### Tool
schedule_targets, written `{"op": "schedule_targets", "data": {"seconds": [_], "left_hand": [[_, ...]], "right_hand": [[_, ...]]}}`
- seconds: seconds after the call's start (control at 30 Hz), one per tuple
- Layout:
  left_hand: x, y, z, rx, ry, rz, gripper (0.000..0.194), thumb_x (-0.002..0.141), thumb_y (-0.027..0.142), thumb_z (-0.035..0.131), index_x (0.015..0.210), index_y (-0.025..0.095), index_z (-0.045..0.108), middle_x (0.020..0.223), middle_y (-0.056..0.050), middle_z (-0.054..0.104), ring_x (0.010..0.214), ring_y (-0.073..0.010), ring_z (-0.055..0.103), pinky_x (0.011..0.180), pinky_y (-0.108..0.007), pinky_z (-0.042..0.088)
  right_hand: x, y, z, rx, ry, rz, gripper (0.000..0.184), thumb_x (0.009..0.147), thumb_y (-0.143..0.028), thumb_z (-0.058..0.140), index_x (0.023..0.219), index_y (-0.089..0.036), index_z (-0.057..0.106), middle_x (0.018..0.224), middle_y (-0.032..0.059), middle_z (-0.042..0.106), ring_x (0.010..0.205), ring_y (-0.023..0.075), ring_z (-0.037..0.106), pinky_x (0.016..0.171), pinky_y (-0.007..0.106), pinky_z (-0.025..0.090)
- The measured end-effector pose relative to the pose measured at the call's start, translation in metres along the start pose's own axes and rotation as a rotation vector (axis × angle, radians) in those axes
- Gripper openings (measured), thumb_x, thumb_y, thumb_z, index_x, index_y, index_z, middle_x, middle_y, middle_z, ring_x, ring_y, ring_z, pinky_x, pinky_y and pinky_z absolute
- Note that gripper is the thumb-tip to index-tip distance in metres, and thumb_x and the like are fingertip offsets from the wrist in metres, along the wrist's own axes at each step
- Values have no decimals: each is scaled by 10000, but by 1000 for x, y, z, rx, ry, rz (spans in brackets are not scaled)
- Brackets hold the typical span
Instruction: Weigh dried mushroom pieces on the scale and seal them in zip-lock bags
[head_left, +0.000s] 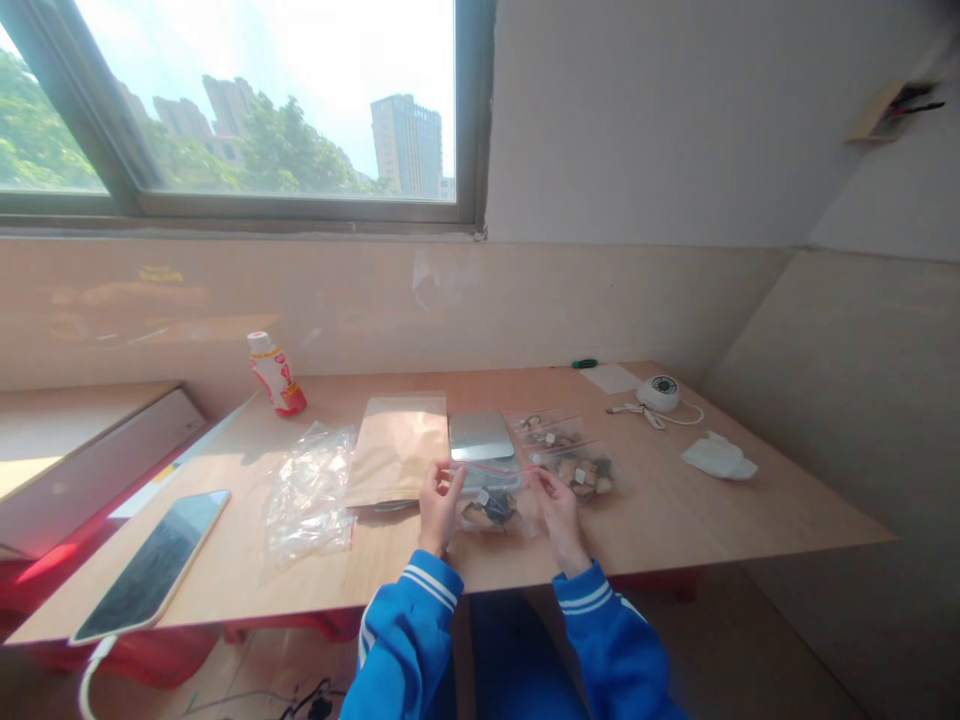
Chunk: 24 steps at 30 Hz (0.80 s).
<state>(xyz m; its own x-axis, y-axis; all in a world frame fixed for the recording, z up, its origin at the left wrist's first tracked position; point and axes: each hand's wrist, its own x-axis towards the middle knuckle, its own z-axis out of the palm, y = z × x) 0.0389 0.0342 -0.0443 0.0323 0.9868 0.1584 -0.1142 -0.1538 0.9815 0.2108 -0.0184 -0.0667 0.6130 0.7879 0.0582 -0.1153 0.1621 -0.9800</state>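
Note:
My left hand (440,505) and my right hand (553,510) pinch opposite ends of the red-lined zip top of a clear zip bag (491,510), which holds dark and tan pieces. The bag hangs just in front of a flat silver kitchen scale (480,440), partly hiding it. Next to my right hand lies a second clear bag of tan and dark pieces (581,476), with a third bag of small dark items (546,430) behind it. A kraft paper envelope (397,450) lies beside my left hand.
A crumpled clear plastic bag (309,495) and a phone (154,565) lie on the wooden table (675,510) to the left. A bottle (276,375) lies at the back. On the right are a corded white round device (658,393), white cloth (718,457), paper and a green pen.

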Motion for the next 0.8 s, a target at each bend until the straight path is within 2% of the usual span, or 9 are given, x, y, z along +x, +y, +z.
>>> {"op": "schedule_targets", "data": {"seconds": [0.33,0.53,0.8], "left_hand": [[0,0,0,-20,-67,-39,373,730,494,647,905,166,609,731,11,567,601,-102,536,555,-207,440],[2,-4,-2,3,-46,-36,373,743,485,639,923,159,620,767,-11,589,660,-124,560,601,-220,450],[4,-2,-3,10,9,-33,342,691,464,693,818,148,657,749,-8,588,682,-126,547,650,-229,434]], "right_hand": [[-4,-4,-2,-43,-47,-71,318,729,-465,685,875,-183,696,858,47,708,801,188,635,742,305,486],[-4,-3,-3,-42,31,-87,317,711,-472,697,848,-186,689,836,40,698,793,182,620,749,306,478],[-1,4,-6,8,93,-80,333,686,-479,714,835,-183,686,821,35,694,769,170,603,724,293,469]]}}
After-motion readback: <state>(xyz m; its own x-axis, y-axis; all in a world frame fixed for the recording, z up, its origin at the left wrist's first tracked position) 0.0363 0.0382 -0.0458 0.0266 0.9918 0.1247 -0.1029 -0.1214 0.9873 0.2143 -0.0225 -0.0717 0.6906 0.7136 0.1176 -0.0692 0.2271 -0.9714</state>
